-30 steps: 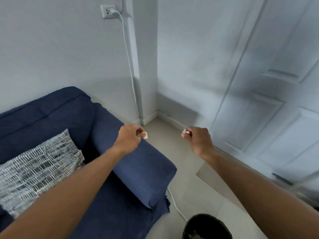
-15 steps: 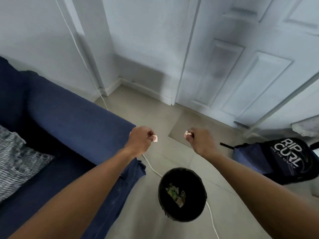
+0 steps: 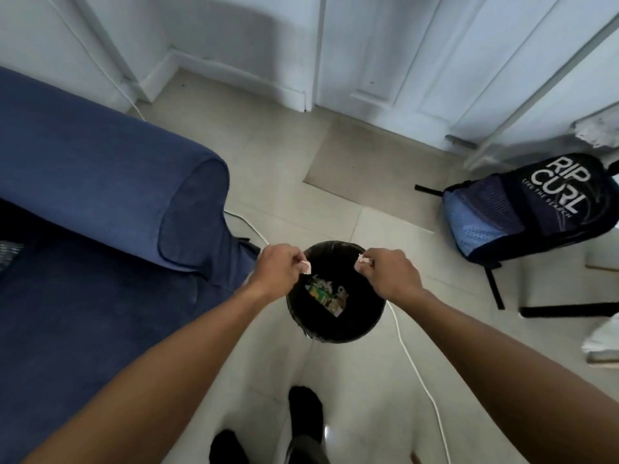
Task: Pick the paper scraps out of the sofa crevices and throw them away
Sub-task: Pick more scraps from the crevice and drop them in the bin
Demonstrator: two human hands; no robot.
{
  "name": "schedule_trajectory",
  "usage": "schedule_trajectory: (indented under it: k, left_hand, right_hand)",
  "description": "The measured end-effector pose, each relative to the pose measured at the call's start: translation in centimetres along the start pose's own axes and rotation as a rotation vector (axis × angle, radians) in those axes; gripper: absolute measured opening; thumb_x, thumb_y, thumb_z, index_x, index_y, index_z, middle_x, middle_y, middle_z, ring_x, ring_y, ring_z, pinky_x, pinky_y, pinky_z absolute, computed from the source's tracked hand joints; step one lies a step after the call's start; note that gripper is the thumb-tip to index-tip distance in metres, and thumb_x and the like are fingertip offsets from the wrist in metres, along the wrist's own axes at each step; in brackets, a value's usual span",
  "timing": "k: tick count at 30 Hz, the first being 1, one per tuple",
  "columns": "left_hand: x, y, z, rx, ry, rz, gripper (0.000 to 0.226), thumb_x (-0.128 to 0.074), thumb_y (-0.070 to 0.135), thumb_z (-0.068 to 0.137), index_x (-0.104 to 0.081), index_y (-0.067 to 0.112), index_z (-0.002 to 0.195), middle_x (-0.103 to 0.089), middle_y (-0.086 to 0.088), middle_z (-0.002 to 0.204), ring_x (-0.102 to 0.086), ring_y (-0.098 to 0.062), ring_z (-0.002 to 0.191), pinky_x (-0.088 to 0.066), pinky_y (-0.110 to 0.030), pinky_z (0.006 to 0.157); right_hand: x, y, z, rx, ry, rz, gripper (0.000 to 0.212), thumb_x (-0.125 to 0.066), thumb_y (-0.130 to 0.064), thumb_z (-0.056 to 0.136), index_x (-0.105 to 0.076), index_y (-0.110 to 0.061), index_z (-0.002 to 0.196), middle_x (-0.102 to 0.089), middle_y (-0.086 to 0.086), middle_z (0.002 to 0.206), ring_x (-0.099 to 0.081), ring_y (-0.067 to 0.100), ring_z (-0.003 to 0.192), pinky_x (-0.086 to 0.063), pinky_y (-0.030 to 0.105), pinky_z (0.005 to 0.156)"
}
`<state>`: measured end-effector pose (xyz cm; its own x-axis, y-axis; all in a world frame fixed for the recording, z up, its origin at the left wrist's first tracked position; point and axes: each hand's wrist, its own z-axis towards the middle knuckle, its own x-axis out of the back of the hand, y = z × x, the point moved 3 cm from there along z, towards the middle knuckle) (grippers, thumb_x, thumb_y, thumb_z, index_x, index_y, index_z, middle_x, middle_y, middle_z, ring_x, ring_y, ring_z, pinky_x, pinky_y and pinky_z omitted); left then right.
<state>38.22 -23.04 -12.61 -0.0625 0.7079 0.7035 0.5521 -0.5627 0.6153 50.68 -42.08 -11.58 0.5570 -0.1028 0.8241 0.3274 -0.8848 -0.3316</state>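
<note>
My left hand (image 3: 278,267) pinches a small white paper scrap (image 3: 306,266) over the left rim of a round black bin (image 3: 365,326). My right hand (image 3: 390,272) pinches a second crumpled scrap (image 3: 362,259) over the bin's upper right rim. Both hands hover just above the bin's mouth, a short gap apart. Several scraps and wrappers (image 3: 326,293) lie at the bottom of the bin. The blue sofa (image 3: 100,202) stands to the left, its armrest next to the bin.
A dark backpack (image 3: 532,205) leans on the floor at the right. A white cable (image 3: 415,366) runs across the tiles past the bin. White doors (image 3: 402,51) close off the back. My dark-socked feet (image 3: 301,410) stand below the bin.
My view swung from the sofa and wall down to the floor. Both hands, each still pinching its scrap, came over the black bin.
</note>
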Motion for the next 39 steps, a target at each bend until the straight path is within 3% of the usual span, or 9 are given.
schedule_trajectory:
  k: [2, 4, 7, 11, 14, 17, 20, 28, 39]
  left_hand:
    - [-1.4, -0.1, 0.2, 0.001, -0.006, 0.006, 0.006, -0.072, 0.019, 0.086, -0.078, 0.018, 0.085, -0.074, -0.002, 0.086, -0.064, -0.022, 0.087, -0.047, -0.03, 0.081]
    - [-2.5, 0.0, 0.3, 0.006, -0.022, 0.009, 0.006, -0.072, 0.018, 0.086, -0.077, 0.019, 0.085, -0.074, -0.002, 0.087, -0.065, -0.022, 0.088, -0.05, -0.032, 0.083]
    - [-3.8, 0.2, 0.7, 0.011, -0.051, 0.005, 0.006, -0.07, 0.017, 0.087, -0.076, 0.019, 0.087, -0.072, -0.001, 0.088, -0.064, -0.023, 0.089, -0.052, -0.038, 0.086]
    - [-4.8, 0.9, 1.2, -0.012, -0.047, 0.051, 0.008, -0.068, 0.021, 0.09, -0.075, 0.021, 0.094, -0.07, 0.001, 0.092, -0.063, -0.023, 0.094, -0.051, -0.042, 0.087]
    - [-5.5, 1.2, 1.4, -0.03, -0.137, 0.15, 0.039, -0.062, 0.042, 0.09, -0.062, 0.028, 0.127, -0.066, -0.001, 0.115, -0.053, -0.027, 0.115, -0.042, -0.042, 0.098]
    - [-6.1, 1.1, 1.3, -0.066, -0.264, 0.334, 0.084, -0.051, 0.071, 0.082, -0.018, 0.039, 0.152, -0.032, -0.005, 0.155, -0.025, -0.034, 0.139, -0.026, -0.05, 0.108]
    - [-6.2, 0.9, 1.3, -0.094, -0.281, 0.408, 0.099, -0.038, 0.087, 0.074, 0.003, 0.043, 0.152, 0.003, -0.006, 0.166, 0.009, -0.035, 0.15, -0.006, -0.06, 0.115]
    - [-4.0, 1.4, 1.1, -0.127, -0.217, 0.502, 0.098, -0.018, 0.092, 0.074, 0.002, 0.04, 0.155, 0.013, -0.006, 0.165, 0.029, -0.03, 0.146, 0.017, -0.059, 0.113]
    - [5.6, 3.7, 0.1, -0.141, -0.097, 0.55, 0.096, -0.009, 0.091, 0.073, 0.003, 0.042, 0.154, 0.014, -0.003, 0.166, 0.029, -0.029, 0.146, 0.014, -0.061, 0.115]
  right_hand:
    - [-1.1, 1.3, 0.2, -0.017, -0.044, -0.048, 0.065, -0.056, -0.062, 0.09, -0.041, -0.031, 0.144, -0.065, 0.009, 0.121, -0.061, 0.036, 0.11, -0.045, 0.04, 0.077]
    - [-1.8, 2.3, 0.2, -0.047, -0.08, -0.062, 0.09, -0.051, -0.074, 0.085, -0.014, -0.033, 0.155, -0.054, 0.013, 0.139, -0.053, 0.039, 0.123, -0.046, 0.046, 0.086]
    - [-2.0, 3.2, 0.3, -0.073, -0.072, -0.04, 0.098, -0.039, -0.084, 0.082, 0.002, -0.037, 0.157, -0.025, 0.012, 0.162, -0.032, 0.042, 0.142, -0.039, 0.056, 0.104]
    - [-1.6, 3.9, 0.6, -0.085, -0.028, -0.024, 0.094, -0.027, -0.086, 0.083, 0.002, -0.037, 0.158, -0.011, 0.009, 0.167, -0.017, 0.037, 0.15, -0.029, 0.058, 0.111]
    - [-1.3, 4.3, 0.8, -0.093, -0.017, -0.027, 0.093, -0.022, -0.087, 0.083, 0.002, -0.038, 0.158, -0.011, 0.009, 0.167, -0.015, 0.036, 0.151, -0.027, 0.059, 0.112]
    - [-1.0, 4.5, 0.8, -0.092, 0.0, -0.04, 0.093, -0.016, -0.087, 0.081, 0.0, -0.037, 0.158, -0.012, 0.009, 0.167, -0.012, 0.036, 0.151, -0.024, 0.059, 0.113]
    - [-0.8, 4.7, 0.6, -0.094, 0.018, -0.043, 0.094, -0.013, -0.088, 0.079, -0.002, -0.037, 0.158, -0.01, 0.009, 0.168, -0.007, 0.035, 0.152, -0.02, 0.06, 0.116]
    - [0.7, 4.0, 0.5, -0.071, 0.039, -0.078, 0.106, -0.001, -0.096, 0.069, -0.003, -0.038, 0.158, -0.005, 0.008, 0.169, 0.001, 0.033, 0.154, -0.006, 0.06, 0.118]
    - [6.8, -2.0, 0.3, 0.067, 0.112, -0.232, 0.102, -0.004, -0.095, 0.074, -0.004, -0.038, 0.158, -0.004, 0.008, 0.169, 0.004, 0.032, 0.154, 0.001, 0.062, 0.118]
